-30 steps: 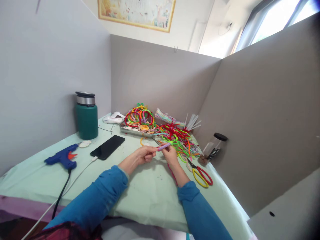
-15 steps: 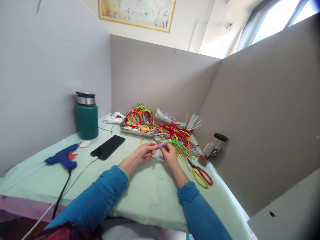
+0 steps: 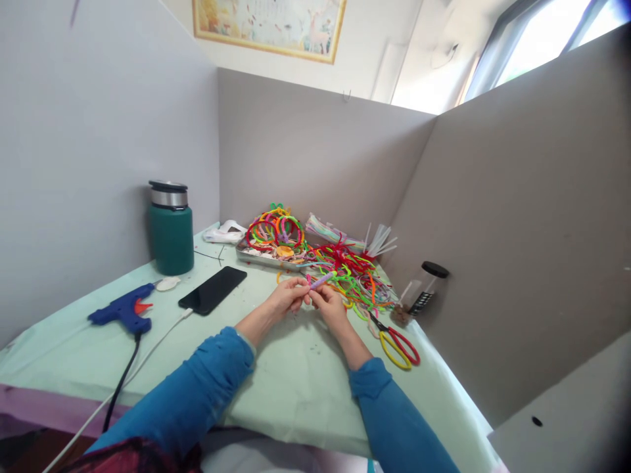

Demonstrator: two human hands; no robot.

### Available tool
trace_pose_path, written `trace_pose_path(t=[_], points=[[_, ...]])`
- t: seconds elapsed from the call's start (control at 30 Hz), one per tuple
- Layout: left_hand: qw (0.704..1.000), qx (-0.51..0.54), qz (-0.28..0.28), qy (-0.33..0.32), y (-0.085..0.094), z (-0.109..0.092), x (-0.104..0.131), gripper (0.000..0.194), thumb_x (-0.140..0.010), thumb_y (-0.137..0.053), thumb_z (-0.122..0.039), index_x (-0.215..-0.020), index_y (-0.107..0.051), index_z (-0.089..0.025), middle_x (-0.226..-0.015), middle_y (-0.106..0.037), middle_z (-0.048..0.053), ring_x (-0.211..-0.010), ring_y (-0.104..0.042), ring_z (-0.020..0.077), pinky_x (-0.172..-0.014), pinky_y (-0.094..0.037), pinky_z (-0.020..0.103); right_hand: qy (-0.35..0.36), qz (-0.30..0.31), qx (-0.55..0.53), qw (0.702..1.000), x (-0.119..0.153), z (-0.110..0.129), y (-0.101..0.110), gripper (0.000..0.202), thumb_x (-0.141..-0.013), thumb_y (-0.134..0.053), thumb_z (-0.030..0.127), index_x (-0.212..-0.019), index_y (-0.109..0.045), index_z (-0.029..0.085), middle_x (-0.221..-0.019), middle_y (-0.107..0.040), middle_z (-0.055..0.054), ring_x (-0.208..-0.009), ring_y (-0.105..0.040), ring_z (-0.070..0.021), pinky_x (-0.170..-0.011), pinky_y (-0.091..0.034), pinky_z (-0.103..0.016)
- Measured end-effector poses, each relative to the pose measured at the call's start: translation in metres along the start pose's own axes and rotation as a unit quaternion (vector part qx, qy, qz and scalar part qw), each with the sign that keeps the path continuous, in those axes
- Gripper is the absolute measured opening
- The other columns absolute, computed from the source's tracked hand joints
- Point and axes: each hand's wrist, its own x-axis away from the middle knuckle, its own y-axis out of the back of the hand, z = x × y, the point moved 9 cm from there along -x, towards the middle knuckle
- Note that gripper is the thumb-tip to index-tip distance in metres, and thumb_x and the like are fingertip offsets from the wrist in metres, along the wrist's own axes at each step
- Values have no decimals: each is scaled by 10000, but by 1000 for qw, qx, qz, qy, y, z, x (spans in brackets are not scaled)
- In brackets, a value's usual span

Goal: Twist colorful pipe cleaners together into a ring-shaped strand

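Near the middle of the table, my left hand (image 3: 290, 297) pinches a small piece with a purple stem (image 3: 323, 281) and a pink part at its lower left end. The fingertips of my right hand (image 3: 329, 305) are closed on the same piece, close to the left fingertips. The purple stem points up and to the right, with a green tip near a pile of coloured pipe cleaners (image 3: 345, 259). What exactly lies between the fingers is too small to tell.
Behind the hands is a metal tray (image 3: 269, 261) with coloured rings. Scissors (image 3: 397, 345) and a clear jar (image 3: 424, 289) are at the right. At the left are a black phone (image 3: 213, 290), a blue glue gun (image 3: 125, 309) with cables and a green bottle (image 3: 172, 236).
My right hand has shifted slightly left, from the purple stem's upper end to its lower end beside the left fingertips. The stem's upper part now shows uncovered.
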Motion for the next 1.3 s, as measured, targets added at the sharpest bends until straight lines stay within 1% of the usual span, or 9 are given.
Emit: trace_pose_path(t=[0.17,0.33,0.53,0.73,0.9,1.17,1.3], points=[[1000,-9,3,-8,-1,0,-2,298,-707,-659,-378,-803,-500,-145,-596,-620,-8,-290,-363,29,-324,-275,175,1,-31,-52,998,-1,2,5,235,-715,-646,402,-769,-546,196,-647,-535,23,-552,-458,-109,-514,-359,-234],[1000,-20,4,-13,1,3,-3,309,-698,-663,-382,-805,-491,-148,-588,-622,-8,-289,-374,35,-323,-279,174,-24,-13,-65,998,1,1,2,255,-713,-633,427,-742,-549,188,-591,-512,29,-515,-418,-99,-494,-331,-233],[1000,-17,-9,-5,0,0,-1,369,-666,-683,-348,-911,-483,-158,-545,-603,-32,-285,-363,42,-330,-287,170,-48,9,-80,996,4,0,-4,269,-714,-637,431,-739,-544,180,-573,-500,36,-491,-383,-87,-471,-283,-227],[1000,-23,-11,0,-1,-1,1,365,-677,-673,-344,-930,-496,-149,-559,-609,-20,-285,-362,34,-339,-274,167,-46,1,-72,996,4,-2,-2,284,-713,-643,452,-729,-555,182,-554,-488,43,-485,-368,-87,-468,-265,-228],[1000,-19,4,-5,-3,0,-1,392,-697,-660,-358,-982,-513,-134,-583,-619,-5,-293,-374,33,-345,-285,169,-44,5,-80,996,4,-1,-3,282,-721,-637,452,-766,-580,180,-571,-494,41,-481,-349,-81,-461,-252,-225],[1000,-23,2,-5,-3,2,-2,409,-719,-639,-360,-1027,-507,-126,-593,-625,4,-295,-382,38,-334,-271,171,-59,11,-87,994,6,0,-6,281,-733,-616,450,-818,-598,182,-580,-479,42,-476,-316,-79,-454,-222,-226],[1000,-29,3,-10,-5,0,-1,410,-721,-635,-365,-1026,-492,-133,-591,-622,-3,-293,-381,38,-331,-270,170,-52,-4,-74,996,6,0,-5,273,-746,-595,460,-777,-592,188,-561,-461,47,-475,-311,-85,-458,-221,-231]])
